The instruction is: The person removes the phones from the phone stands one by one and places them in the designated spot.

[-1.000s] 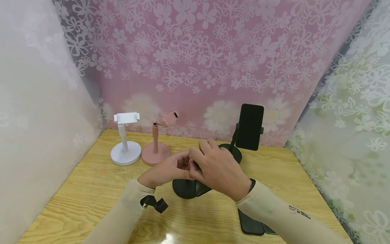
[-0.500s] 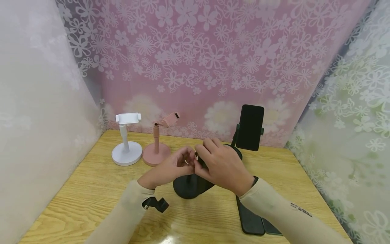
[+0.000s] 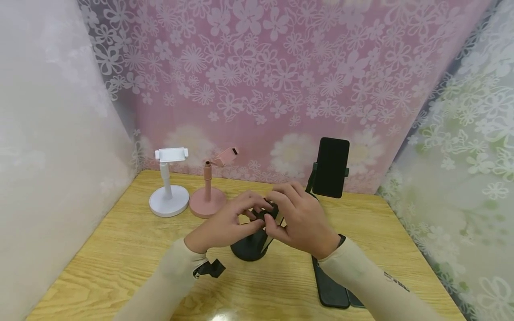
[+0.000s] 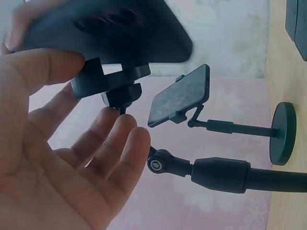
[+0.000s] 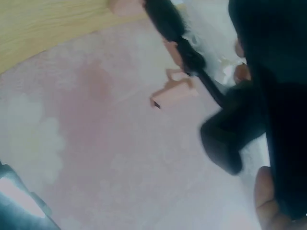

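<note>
Over the middle of the table, both hands work at a black phone stand, its round base (image 3: 246, 250) on the tabletop. My left hand (image 3: 230, 225) pinches the stand's clamp (image 4: 93, 79) with its thumb, the other fingers loosely bent below it. A dark smartphone (image 4: 115, 36) sits against that clamp; in the right wrist view the phone (image 5: 292, 115) is blurred. From the right, my right hand (image 3: 301, 220) grips the phone, partly hiding it in the head view. The stand's pole (image 4: 220, 175) and hinge appear beside the left fingers.
White (image 3: 168, 200) and pink (image 3: 208, 201) phone stands stand at the back left. Behind the right hand, a dark stand holds an upright phone (image 3: 331, 167). More phones (image 3: 332, 287) lie under the right forearm. Floral curtains enclose the wooden table (image 3: 132, 249).
The phone and clamp have turned, so the phone now tilts more steeply between the hands. Both hands have shifted slightly right, and the left fingers reach further over the clamp.
</note>
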Tool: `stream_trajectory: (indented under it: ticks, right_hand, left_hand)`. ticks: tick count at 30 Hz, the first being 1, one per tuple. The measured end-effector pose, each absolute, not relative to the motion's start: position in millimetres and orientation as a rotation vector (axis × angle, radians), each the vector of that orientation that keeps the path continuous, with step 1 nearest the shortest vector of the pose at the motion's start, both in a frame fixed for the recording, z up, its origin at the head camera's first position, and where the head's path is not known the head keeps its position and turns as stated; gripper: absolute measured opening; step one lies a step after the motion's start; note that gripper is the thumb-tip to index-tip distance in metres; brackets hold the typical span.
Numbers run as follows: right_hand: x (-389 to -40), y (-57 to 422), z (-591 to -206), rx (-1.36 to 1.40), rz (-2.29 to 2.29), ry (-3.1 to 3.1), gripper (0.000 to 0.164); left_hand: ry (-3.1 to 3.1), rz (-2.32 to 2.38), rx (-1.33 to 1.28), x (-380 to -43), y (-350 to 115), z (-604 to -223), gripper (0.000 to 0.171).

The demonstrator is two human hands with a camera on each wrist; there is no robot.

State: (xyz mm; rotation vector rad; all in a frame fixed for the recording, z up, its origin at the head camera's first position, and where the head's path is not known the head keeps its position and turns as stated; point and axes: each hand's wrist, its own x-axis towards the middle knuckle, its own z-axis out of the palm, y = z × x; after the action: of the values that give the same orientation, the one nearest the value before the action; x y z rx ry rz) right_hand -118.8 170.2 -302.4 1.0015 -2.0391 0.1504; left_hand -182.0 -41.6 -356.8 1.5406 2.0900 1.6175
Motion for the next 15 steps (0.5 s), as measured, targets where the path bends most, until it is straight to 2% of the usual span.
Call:
stream_trajectory:
  ticks: [7,15]
  right_hand:
    - [-100.6,175.4,-311.3,1.057,0.248,-1.692,0.032]
    - [-83.4,208.6,-346.4,0.909,0.29,-1.659,0.041]
  left_hand:
    - [2.108,1.585,1.493,-179.4,-40.1,-355.7,0.031]
    - [2.154,1.551,1.435,-178.8,-42.6,-352.1,0.032]
